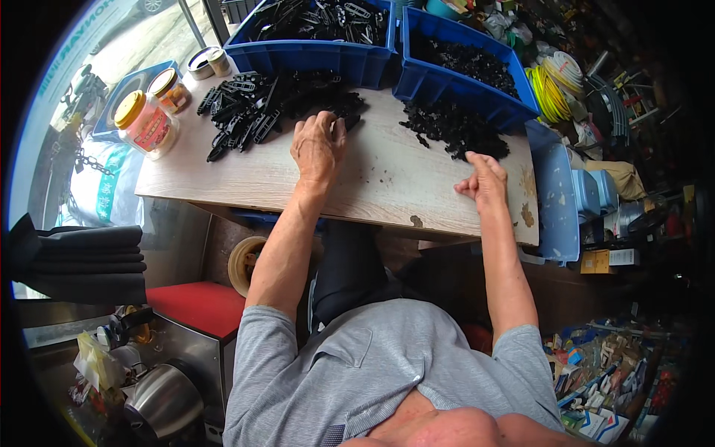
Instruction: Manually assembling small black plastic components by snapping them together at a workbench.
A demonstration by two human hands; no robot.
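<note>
The left hand (316, 153) is arched at black parts (249, 112), the right hand (485, 179) half-curled by smaller pieces (456, 128); grips cannot be told. The scuffed table (395, 175) is backed by blue bins (313, 59).

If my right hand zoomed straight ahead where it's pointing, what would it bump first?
Most likely the pile of small black pieces. Your right hand points at its near edge, with fingertips very close, maybe touching; one view can't settle the depth.
</note>
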